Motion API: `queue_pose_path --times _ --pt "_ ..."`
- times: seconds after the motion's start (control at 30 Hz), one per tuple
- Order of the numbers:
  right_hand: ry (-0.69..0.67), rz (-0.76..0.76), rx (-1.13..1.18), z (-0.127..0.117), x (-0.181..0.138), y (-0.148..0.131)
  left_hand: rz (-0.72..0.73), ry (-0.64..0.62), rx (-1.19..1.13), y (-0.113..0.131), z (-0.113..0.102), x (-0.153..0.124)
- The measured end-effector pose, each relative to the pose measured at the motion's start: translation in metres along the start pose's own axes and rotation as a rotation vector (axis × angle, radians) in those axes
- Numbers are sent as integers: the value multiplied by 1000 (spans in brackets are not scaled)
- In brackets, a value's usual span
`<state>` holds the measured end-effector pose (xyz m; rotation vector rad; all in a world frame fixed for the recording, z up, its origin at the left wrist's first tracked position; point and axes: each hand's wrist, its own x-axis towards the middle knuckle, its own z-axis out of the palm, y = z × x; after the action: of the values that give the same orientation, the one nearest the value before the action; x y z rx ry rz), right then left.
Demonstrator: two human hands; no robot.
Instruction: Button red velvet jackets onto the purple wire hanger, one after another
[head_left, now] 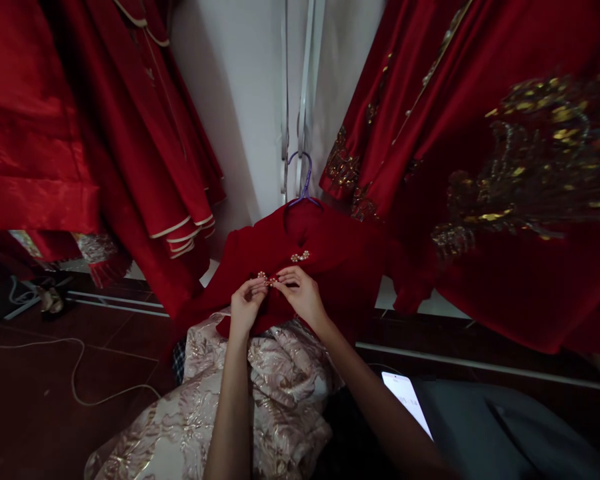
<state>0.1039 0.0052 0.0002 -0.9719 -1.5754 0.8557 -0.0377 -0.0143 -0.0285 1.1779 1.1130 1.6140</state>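
Observation:
A red jacket (340, 267) hangs in front of me on a purple hanger (306, 187). At its front opening, my left hand (247, 303) and my right hand (300, 293) meet, fingertips pinched on a small beaded clasp (270, 282). Each hand grips one side of it; whether its two halves are joined is too small to tell. Just above, a second beaded clasp (300, 256) lies across the red cloth, untouched. Below my hands, pink-and-gold brocade fabric (290, 380) is bunched over my lap, meeting the jacket's lower edge.
Red garments (170, 133) hang on the left, and red garments with gold sequins (480, 147) on the right. A lit phone (407, 403) rests on a grey surface (480, 427) at lower right. A pale cable (75, 367) runs over the dark floor (30, 400).

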Motion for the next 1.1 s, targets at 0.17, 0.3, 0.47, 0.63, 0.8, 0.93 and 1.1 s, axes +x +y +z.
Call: queue_pose_path --times 0.17,0.3,0.47,0.63,0.8,0.93,1.1 --pt "40 -50 -56 6 -3 0 -8 26 10 0 3 0" --pt "69 -128 -161 10 -8 -1 35 88 106 -1 3 0" --pt "83 -141 -186 14 -9 0 126 88 270 1 1 -1" --pt "34 -126 -179 7 -3 0 146 -25 263 0 -2 1" --pt "-224 -15 -215 -35 -6 -9 76 -116 350 -2 -18 -3" --pt "-349 53 -359 -70 -19 -13 15 -249 590 3 -31 -15" --pt "-486 114 -448 -78 -31 1 -93 -291 746 6 -32 -21"
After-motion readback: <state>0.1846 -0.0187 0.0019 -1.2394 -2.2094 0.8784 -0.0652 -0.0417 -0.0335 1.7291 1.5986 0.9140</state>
